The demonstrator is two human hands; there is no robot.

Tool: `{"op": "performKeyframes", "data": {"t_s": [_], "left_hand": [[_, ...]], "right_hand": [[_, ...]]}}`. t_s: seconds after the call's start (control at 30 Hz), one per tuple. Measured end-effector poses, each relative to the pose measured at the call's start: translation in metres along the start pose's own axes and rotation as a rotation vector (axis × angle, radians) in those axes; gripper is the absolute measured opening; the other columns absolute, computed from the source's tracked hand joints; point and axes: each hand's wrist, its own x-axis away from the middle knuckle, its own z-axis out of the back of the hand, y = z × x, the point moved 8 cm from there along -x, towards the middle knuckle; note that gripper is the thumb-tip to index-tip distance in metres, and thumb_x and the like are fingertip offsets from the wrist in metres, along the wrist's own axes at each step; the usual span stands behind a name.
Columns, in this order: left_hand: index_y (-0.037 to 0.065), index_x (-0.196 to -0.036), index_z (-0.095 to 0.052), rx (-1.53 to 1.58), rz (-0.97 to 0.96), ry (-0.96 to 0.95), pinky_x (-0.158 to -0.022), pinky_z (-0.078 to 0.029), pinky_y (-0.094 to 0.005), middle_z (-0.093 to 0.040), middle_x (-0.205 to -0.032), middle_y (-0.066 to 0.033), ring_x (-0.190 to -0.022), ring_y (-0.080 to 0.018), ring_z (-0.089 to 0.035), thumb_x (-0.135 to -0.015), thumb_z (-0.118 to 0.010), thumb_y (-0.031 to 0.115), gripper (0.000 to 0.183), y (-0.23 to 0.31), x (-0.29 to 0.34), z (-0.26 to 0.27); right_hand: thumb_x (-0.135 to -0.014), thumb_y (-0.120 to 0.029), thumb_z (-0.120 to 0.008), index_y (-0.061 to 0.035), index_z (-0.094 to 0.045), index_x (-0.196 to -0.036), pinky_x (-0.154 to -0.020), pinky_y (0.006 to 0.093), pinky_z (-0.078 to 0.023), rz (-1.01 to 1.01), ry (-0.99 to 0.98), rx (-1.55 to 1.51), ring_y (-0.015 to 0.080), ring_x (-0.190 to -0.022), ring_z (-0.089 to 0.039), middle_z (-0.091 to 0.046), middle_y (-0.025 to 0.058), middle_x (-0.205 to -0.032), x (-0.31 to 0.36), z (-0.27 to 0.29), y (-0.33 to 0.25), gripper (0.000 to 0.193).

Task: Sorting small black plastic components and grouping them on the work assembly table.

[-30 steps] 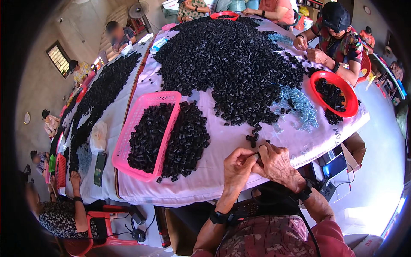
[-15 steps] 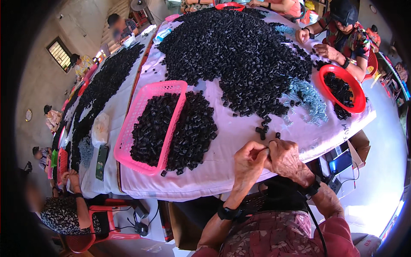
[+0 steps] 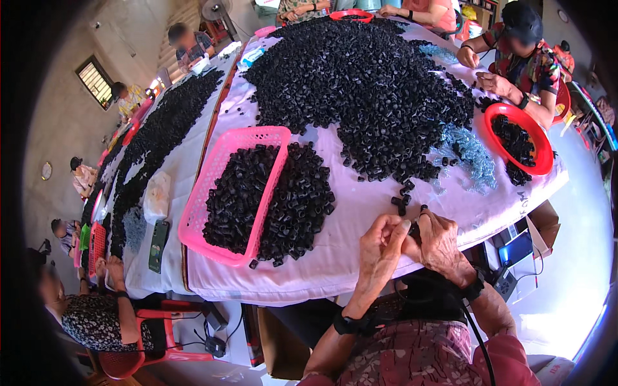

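Near the table's front edge, my left hand [image 3: 383, 249] and my right hand [image 3: 439, 241] work close together, with fingertips nearly touching. The right fingers are curled shut on a small black plastic piece [image 3: 423, 209], whose end shows above them. The left thumb and fingers are pinched together; whatever lies between them is hidden. Just beyond my hands sit a few loose black pieces [image 3: 400, 204]. To the left stands a pink mesh basket [image 3: 215, 253] with many black tube-shaped pieces [image 3: 238, 193] in it, and another pile [image 3: 299, 206] rests against its right side.
A large heap of black pieces [image 3: 360, 83] covers the far table. Right of it lie small clear bluish parts [image 3: 473, 157] and a red basin [image 3: 544, 157]. A co-worker [image 3: 524, 64] handles pieces at the right. A phone [image 3: 157, 246] and plastic bag [image 3: 156, 196] lie left.
The view has shifted slightly. My left fingers have opened out a little from their tight pinch, and the black piece at my right hand shows more clearly.
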Motion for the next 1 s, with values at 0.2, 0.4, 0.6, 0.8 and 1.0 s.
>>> {"op": "performKeyframes", "data": {"t_s": [0.2, 0.4, 0.6, 0.8, 1.0], "left_hand": [[-0.003, -0.097, -0.056, 0.246, 0.029, -0.008, -0.058, -0.045, -0.0204, -0.06, -0.074, -0.0021, -0.064, -0.0069, -0.055, -0.095, -0.059, 0.014, 0.018, -0.004, -0.002, -0.008], [-0.002, -0.098, -0.055, 0.174, 0.091, -0.035, -0.062, -0.049, -0.0227, -0.062, -0.074, -0.0039, -0.067, -0.009, -0.058, -0.092, -0.061, 0.007, 0.012, -0.014, -0.004, -0.01], [-0.001, -0.098, -0.06, -0.008, -0.049, -0.075, -0.06, -0.044, -0.0177, -0.061, -0.08, 0.0002, -0.072, -0.0033, -0.054, -0.088, -0.066, 0.005, 0.013, -0.02, -0.007, -0.001], [-0.001, -0.1, -0.064, 0.084, 0.001, -0.051, -0.065, -0.047, -0.0186, -0.065, -0.087, -0.0027, -0.077, -0.0048, -0.057, -0.087, -0.066, 0.002, 0.014, 0.003, 0.008, 0.009], [0.003, -0.095, -0.067, -0.232, -0.41, 0.412, -0.067, -0.047, -0.0197, -0.064, -0.086, -0.0007, -0.072, -0.006, -0.057, -0.081, -0.07, -0.001, 0.015, 0.095, 0.035, 0.092]], "right_hand": [[-0.077, -0.022, -0.071, -0.0029, -0.046, -0.073, -0.041, 0.0402, -0.04, -0.033, -0.033, 0.044, 0.0302, -0.047, -0.053, -0.047, 0.0113, -0.061, 0.004, -0.003, 0.011, 0.032], [-0.075, -0.027, -0.074, -0.0042, -0.046, -0.072, -0.043, 0.0386, -0.042, -0.031, -0.038, 0.044, 0.0283, -0.052, -0.057, -0.05, 0.0095, -0.065, 0.001, -0.005, 0.007, 0.037], [-0.073, -0.029, -0.077, -0.003, -0.046, -0.075, -0.047, 0.0382, -0.046, 0.015, -0.057, 0.012, 0.0289, -0.055, -0.058, -0.051, 0.0093, -0.067, -0.006, -0.001, -0.007, 0.04], [-0.075, -0.021, -0.075, -0.0019, -0.053, -0.071, -0.047, 0.0323, -0.04, -0.307, -0.223, -0.387, 0.0167, -0.05, -0.05, -0.053, 0.0078, -0.06, 0.002, 0.009, 0.028, 0.03], [-0.082, -0.018, -0.068, -0.0025, -0.051, -0.072, -0.047, 0.0252, -0.026, -0.63, -0.097, -0.774, 0.0043, -0.053, -0.033, -0.042, -0.005, -0.058, 0.018, 0.008, 0.066, 0.025]]}}
